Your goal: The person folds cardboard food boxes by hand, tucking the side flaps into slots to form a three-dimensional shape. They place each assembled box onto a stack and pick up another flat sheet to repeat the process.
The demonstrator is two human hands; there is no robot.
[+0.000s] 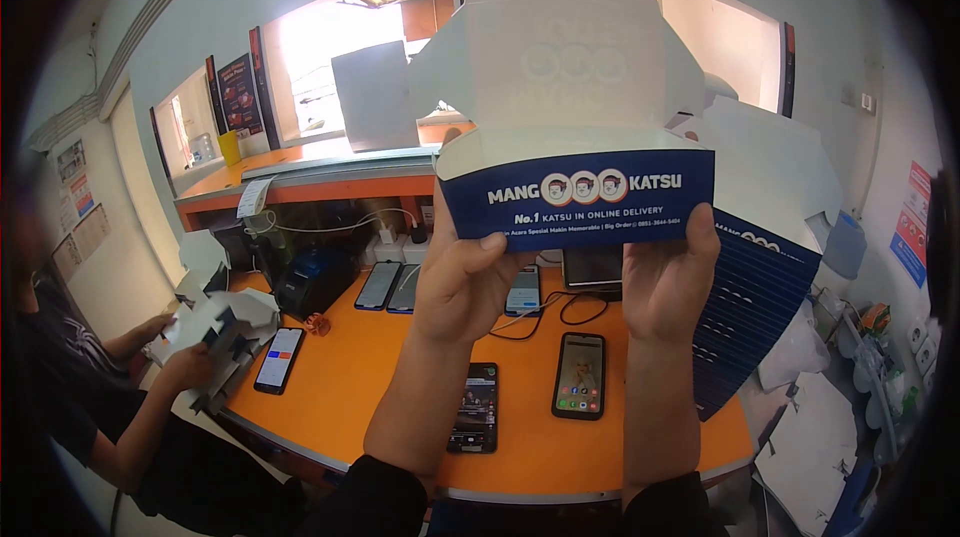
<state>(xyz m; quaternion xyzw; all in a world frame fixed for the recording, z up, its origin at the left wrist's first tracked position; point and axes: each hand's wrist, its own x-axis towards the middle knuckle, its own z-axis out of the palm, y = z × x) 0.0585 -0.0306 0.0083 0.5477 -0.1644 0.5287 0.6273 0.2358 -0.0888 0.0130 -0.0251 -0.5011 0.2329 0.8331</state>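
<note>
Both of my hands hold up a cardboard food box with a dark blue printed front and a white inside. Its lid stands raised at the back, with side flaps spread out. My left hand grips the lower left corner, thumb on the blue front. On the lower right corner, my right hand presses its thumb against the front, and its other fingers go behind or under the box. Just right of that hand rises a tall stack of nested blue boxes of the same print.
An orange table carries a phone with a lit screen, another phone by my left forearm, and a phone farther left. A black printer stands behind. At left, another person's hands hold folded cardboard.
</note>
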